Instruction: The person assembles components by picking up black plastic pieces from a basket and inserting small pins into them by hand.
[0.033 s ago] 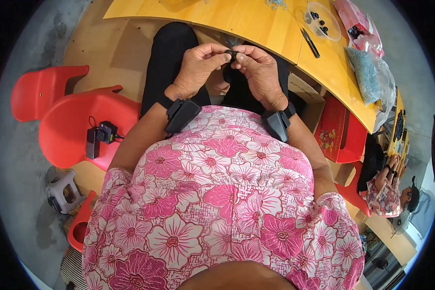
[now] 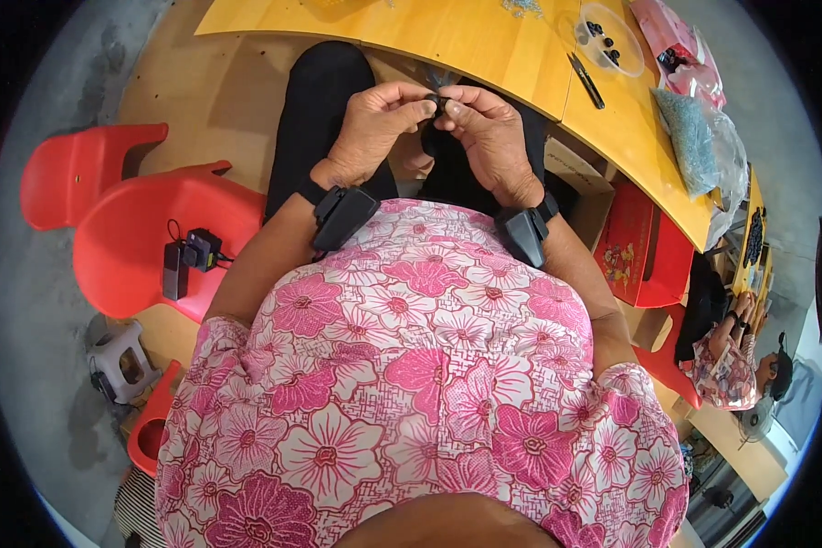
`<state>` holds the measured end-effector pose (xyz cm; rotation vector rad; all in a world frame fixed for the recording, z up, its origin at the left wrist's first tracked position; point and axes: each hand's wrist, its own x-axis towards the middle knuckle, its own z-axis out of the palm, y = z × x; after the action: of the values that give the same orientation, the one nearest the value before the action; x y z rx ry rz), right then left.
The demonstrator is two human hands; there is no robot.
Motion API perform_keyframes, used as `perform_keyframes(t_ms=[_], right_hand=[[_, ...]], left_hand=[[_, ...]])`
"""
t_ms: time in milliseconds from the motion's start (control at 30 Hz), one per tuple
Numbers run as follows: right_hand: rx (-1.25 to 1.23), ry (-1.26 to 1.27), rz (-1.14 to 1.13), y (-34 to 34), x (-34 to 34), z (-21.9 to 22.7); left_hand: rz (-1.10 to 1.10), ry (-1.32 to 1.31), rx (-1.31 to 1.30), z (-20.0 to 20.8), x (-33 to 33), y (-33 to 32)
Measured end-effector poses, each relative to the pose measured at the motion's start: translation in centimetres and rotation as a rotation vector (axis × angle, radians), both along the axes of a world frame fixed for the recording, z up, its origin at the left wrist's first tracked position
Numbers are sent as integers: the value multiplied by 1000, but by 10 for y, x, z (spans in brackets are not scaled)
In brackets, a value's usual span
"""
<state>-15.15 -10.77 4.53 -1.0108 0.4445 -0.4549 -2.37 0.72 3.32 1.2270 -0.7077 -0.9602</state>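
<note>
Both my hands meet just off the near edge of the yellow table (image 2: 484,59), above my lap. My left hand (image 2: 370,132) pinches a small black piece (image 2: 440,104) between thumb and forefinger. From the other side, my right hand (image 2: 495,142) grips that same piece with its thumb and forefinger. Fingertips cover most of it, so its exact kind cannot be made out. On the table to the right, a clear round tub (image 2: 634,69) holds several small black round pieces (image 2: 609,44). A slim black pen-like tool (image 2: 586,82) lies beside the tub.
A clear bag of bluish beads (image 2: 688,146) and a pink bag (image 2: 671,41) lie at the table's right side. Red chairs (image 2: 137,237) stand at left, one bearing a black device (image 2: 201,248). Another person (image 2: 731,365) sits at far right.
</note>
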Motion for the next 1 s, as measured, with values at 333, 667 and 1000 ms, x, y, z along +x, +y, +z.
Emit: perform_keyframes(t_ms=[333,667,1000], right_hand=[[41,-25,11,2,0,-1],[-332,9,-72,5,1,1],[-779,61,-154,4,3,1]], left_hand=[[-71,318,-2,-8,0,1],[-99,513,-38,-11,-5,1],[-72,356,28,-8,-3,1]])
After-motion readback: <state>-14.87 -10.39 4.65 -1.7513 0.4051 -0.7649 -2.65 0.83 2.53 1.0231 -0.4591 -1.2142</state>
